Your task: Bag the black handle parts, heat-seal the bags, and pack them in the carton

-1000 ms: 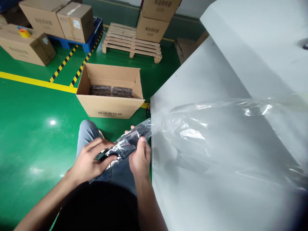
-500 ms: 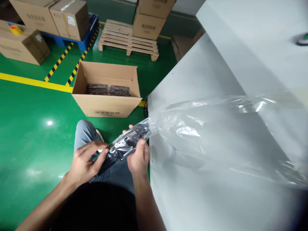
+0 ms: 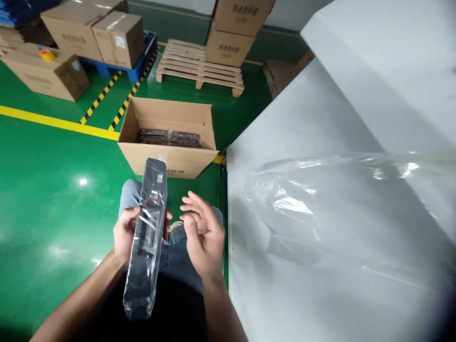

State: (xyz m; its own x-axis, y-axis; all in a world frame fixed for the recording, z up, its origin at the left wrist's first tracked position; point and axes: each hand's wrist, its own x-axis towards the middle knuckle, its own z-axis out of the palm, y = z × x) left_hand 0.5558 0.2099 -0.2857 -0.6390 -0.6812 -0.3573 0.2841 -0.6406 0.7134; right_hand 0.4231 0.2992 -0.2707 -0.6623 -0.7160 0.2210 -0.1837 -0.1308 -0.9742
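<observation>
A long dark part in clear plastic wrap (image 3: 147,237) stands nearly upright in the picture, over my lap. My left hand (image 3: 126,232) is wrapped round it near its middle, with fingertips showing at its right edge. To the right of the part, my right hand (image 3: 204,232) is raised with its fingers apart, touching nothing. Beyond them an open cardboard box (image 3: 142,159) sits on the green floor, and several dark wrapped parts (image 3: 169,137) lie inside it.
A grey-white table (image 3: 270,294) fills the right side, with a large clear plastic bag (image 3: 292,204) on it. Farther back are a wooden pallet (image 3: 199,69), stacked cartons (image 3: 228,47), a blue pallet (image 3: 133,73) and a carton with a tape roll (image 3: 47,54).
The wrapped part has turned from slanting to nearly upright and moved left, away from the table edge. My right hand has let go of it; my left hand now grips its middle.
</observation>
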